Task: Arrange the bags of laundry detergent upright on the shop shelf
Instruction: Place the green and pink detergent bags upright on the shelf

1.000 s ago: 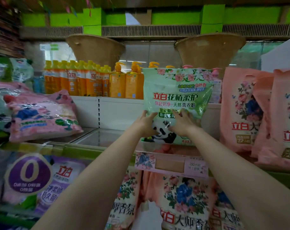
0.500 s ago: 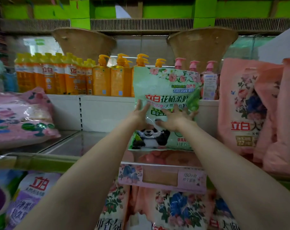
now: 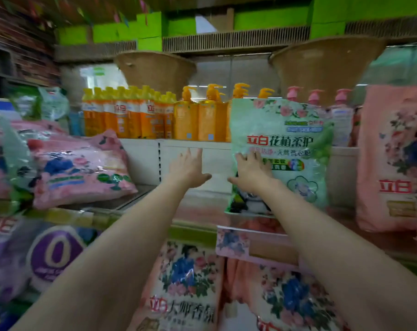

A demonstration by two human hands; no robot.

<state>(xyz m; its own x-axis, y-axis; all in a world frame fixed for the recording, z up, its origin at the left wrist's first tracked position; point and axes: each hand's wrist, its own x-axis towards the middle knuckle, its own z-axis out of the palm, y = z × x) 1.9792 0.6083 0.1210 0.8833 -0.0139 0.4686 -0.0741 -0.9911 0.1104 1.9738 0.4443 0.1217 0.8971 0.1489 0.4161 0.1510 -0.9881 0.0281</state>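
A green detergent bag (image 3: 291, 149) with pink flowers and red lettering stands upright on the shelf (image 3: 202, 194), against the back panel. My right hand (image 3: 251, 172) lies flat on its lower left front, fingers spread. My left hand (image 3: 189, 169) hovers open in the air just left of the bag, touching nothing. A pink detergent bag (image 3: 83, 168) lies on its side at the left of the same shelf. Tall pink bags (image 3: 393, 163) stand upright at the right.
Orange pump bottles (image 3: 155, 115) and pink pump bottles (image 3: 322, 99) line the higher shelf behind. Two woven baskets (image 3: 155, 68) hang above. Floral and purple bags (image 3: 54, 254) fill the lower shelf. A bare stretch of shelf lies between the lying pink bag and the green bag.
The green bag now stands on the shelf. My left hand has come off it and moved left; my right hand stays on its front. The camera has turned left.
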